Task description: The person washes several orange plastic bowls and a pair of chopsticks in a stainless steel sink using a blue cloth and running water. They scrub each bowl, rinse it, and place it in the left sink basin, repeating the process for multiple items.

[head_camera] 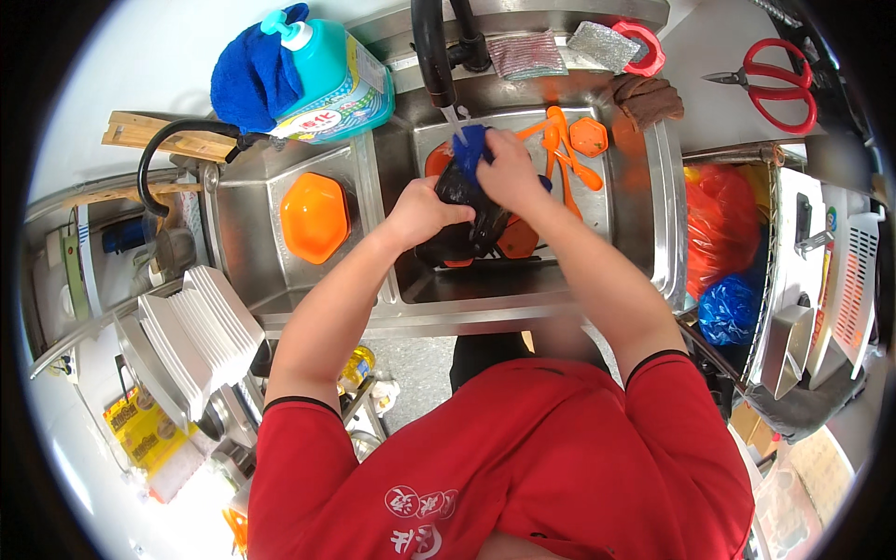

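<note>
Over the right basin of a steel double sink (399,224), my left hand (428,213) grips the edge of a glossy black bowl (462,234), tilted and partly hidden. My right hand (509,166) presses a blue cloth (469,150) at the bowl's upper end. Water runs from the black faucet (435,63) onto the cloth. Orange spoons (556,140) and a small orange hexagonal dish (588,136) lie in the basin to the right. More orange dishes show partly around and under the bowl. A bright orange hexagonal bowl (315,218) rests alone in the left basin.
Behind the sink stand a teal pump bottle (336,77) with a blue towel (252,73), scouring pads (528,54) and a brown cloth (645,101). Red-handled scissors (780,84) lie at right. Stacked white plates (203,336) sit left; red and blue bags (721,224) are right.
</note>
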{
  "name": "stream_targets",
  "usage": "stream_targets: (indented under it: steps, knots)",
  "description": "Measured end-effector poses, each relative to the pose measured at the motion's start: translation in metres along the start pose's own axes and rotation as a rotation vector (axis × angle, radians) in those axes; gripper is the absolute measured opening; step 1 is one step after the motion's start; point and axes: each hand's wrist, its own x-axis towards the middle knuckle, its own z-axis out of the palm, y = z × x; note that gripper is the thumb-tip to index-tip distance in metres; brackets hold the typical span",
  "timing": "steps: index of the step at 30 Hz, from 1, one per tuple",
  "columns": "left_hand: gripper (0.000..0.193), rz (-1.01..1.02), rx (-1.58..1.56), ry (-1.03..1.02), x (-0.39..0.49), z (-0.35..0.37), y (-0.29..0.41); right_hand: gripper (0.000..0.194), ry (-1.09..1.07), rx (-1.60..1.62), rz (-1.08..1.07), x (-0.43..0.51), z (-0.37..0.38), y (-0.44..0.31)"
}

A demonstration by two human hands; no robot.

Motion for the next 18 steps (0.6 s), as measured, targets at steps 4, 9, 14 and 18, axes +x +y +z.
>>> stream_targets:
  steps: [4,9,14,18]
  knots:
    - [0.039,0.265,0.096,0.118,0.013,0.006,0.001,0.031,0.028,-0.026,-0.258,-0.025,0.006,-0.021]
    - [0.033,0.124,0.060,0.373,-0.004,0.036,0.001,0.033,0.056,-0.159,0.090,0.013,0.004,-0.012]
    - [0.025,0.219,-0.162,0.592,0.001,0.059,-0.004,0.050,-0.019,0.216,0.642,0.015,0.003,-0.009]
    - [0.023,0.109,-0.353,0.656,0.016,0.047,-0.009,0.028,0.137,0.378,0.301,-0.037,0.018,-0.006]
